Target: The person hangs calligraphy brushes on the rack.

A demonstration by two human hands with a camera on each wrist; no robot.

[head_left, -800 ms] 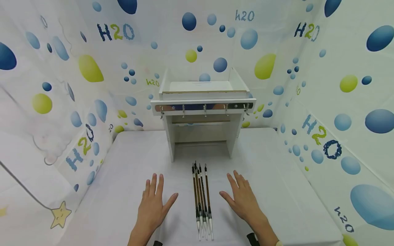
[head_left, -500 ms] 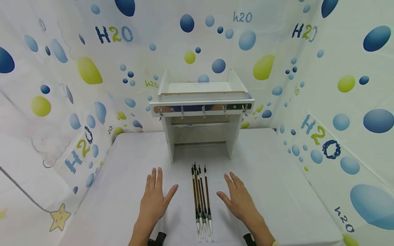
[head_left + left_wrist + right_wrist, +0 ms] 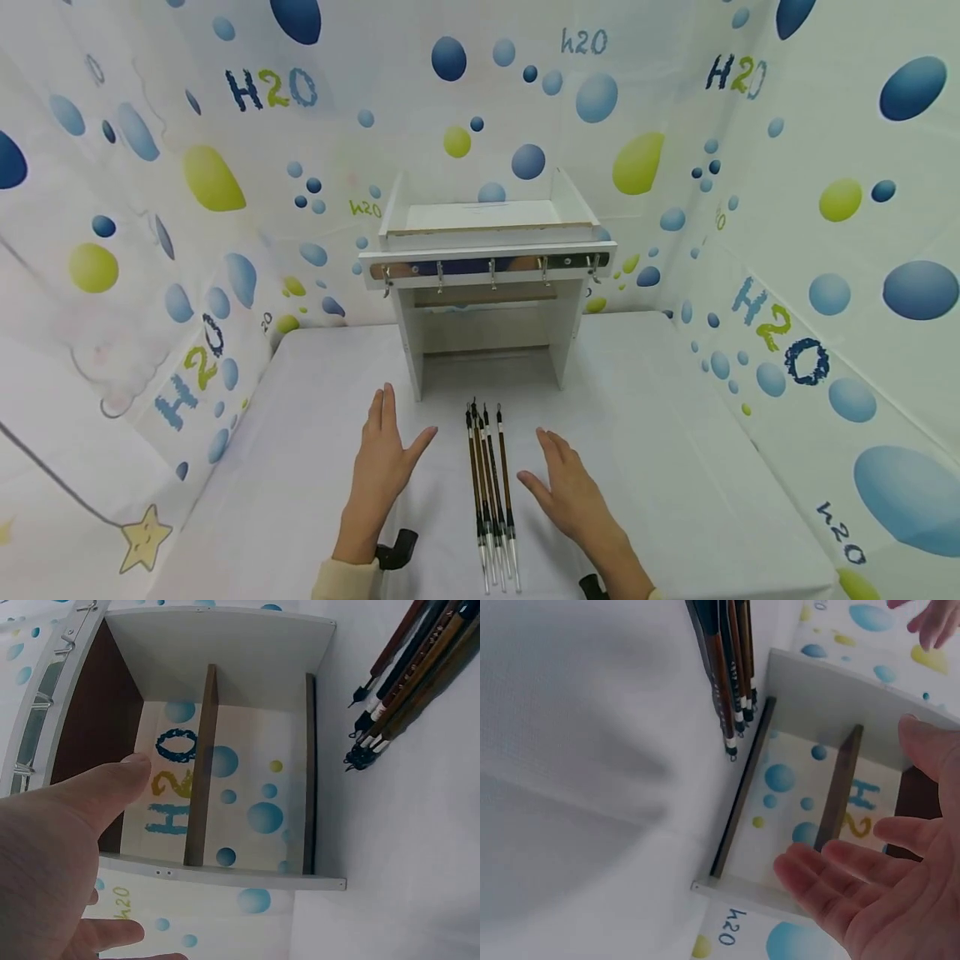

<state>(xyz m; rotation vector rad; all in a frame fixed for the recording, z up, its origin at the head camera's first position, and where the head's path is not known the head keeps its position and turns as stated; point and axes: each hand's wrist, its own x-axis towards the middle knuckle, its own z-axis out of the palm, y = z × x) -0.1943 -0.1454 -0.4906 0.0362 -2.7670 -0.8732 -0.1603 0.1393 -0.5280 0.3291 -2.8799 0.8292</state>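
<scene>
Several calligraphy brushes (image 3: 491, 492) lie side by side on the white cloth, with small loops at their far ends and clear caps at their near ends. One is slightly apart on the right. My left hand (image 3: 382, 467) hovers left of the brushes, fingers straight and thumb spread, holding nothing. On their right hovers my right hand (image 3: 570, 492), relaxed, also without anything in it. Behind the brushes stands a white shelf unit (image 3: 411, 342) with a row of metal hooks (image 3: 492, 275) along its front rail. Both wrist views show the brushes' looped ends (image 3: 364, 750) near the shelf.
A white-clothed table (image 3: 675, 467) bears everything. Patterned curtains (image 3: 787, 208) with blue and green dots enclose the back and sides. The shelf unit has an open tray top (image 3: 487, 217) and an open lower compartment (image 3: 487, 333). Dark wrist mounts (image 3: 397, 550) sit below the hands.
My left hand has moved forward and turned more onto its edge. My right hand has shifted left towards the brushes. The brushes and shelf have stayed in place while the view shifted slightly.
</scene>
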